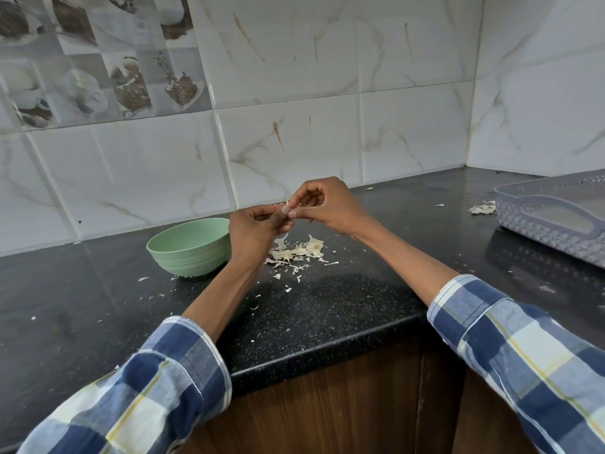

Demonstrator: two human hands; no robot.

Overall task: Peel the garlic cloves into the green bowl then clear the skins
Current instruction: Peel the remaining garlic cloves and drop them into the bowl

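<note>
A: so where's the garlic clove (288,213)?
B: both hands are pinching it, left hand (253,228) and right hand (322,204), above the skins (299,252), just right of the green bowl (190,245).

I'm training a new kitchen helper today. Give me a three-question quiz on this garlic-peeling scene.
1. True or false: the green bowl lies tipped on its side.
2. The main heap of skins lies: A) in the bowl, B) on the counter below the hands, C) in the grey basket.
3. Which hand is nearer the bowl?

Key:
1. False, it stands upright.
2. B.
3. The left hand; the right hand meets it fingertip to fingertip over a small piece of garlic.
</note>
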